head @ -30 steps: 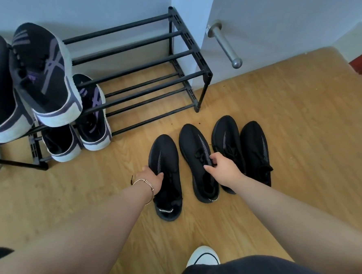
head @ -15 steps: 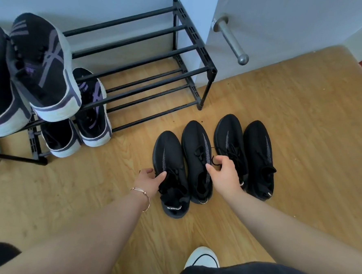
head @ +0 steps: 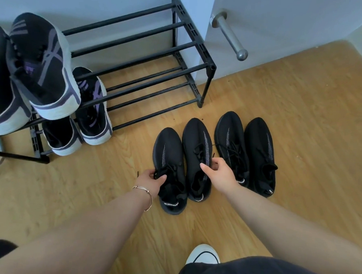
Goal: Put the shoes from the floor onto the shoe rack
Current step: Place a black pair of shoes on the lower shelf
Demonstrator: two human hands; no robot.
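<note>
Left hand (head: 151,180) and right hand (head: 220,173) each pinch 1 of 4 soft, light black knit sneakers (head: 170,157) by its floppy collar.

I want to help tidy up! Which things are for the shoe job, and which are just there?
For the job: four black shoes on the floor, shoe rack, left hand, right hand.

Just there: purple-striped sneakers already racked, door handle, white shoe on the person's foot.

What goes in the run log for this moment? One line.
stage: grasping | left hand: on leftmost black shoe | right hand: on second black shoe | shoes: on floor | rack: right side free
</note>
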